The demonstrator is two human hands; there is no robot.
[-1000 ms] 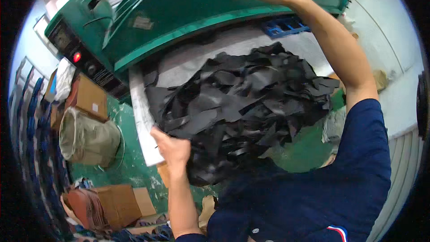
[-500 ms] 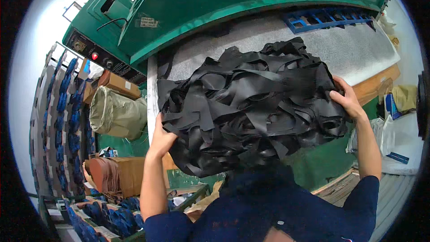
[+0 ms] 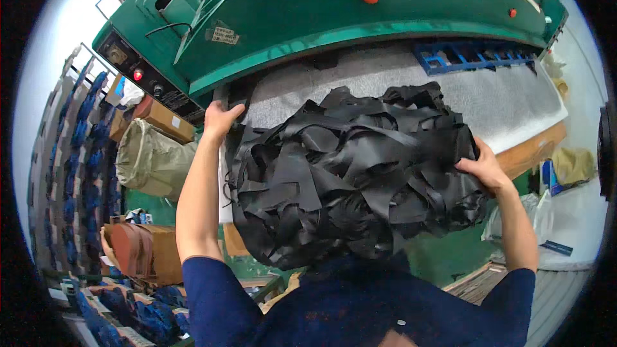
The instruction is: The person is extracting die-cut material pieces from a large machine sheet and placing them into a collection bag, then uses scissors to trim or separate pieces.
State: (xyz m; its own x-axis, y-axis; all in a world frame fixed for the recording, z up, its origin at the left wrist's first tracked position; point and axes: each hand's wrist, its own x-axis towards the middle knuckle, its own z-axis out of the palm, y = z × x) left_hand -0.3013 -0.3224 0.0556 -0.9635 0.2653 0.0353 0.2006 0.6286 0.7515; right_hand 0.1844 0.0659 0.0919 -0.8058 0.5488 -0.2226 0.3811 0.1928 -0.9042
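Observation:
A large heap of tangled black sheet offcuts (image 3: 347, 173), thin and leather-like, lies in front of my body, across the near edge of a grey-white work board (image 3: 514, 93). At the heap's right end my right hand (image 3: 485, 168) grips it, thumb on top, its other fingers partly hidden. My left hand (image 3: 220, 121) is off the heap, beyond its far left corner. There its thumb stretches out from the fingers beside a dark strip (image 3: 240, 93) on the board; whether it touches the strip is unclear.
A green machine (image 3: 308, 32) with red buttons spans the far side. A blue cutting frame (image 3: 479, 58) lies on the board at the far right. To the left are a control panel (image 3: 138, 77), a pale sack (image 3: 151, 160), a cardboard box (image 3: 167, 254) and racks of blue-edged pieces (image 3: 71, 173).
My left hand has let go of the heap's left end and moved up to the board's far left. The heap sits slightly lower in view, with my right hand still on it.

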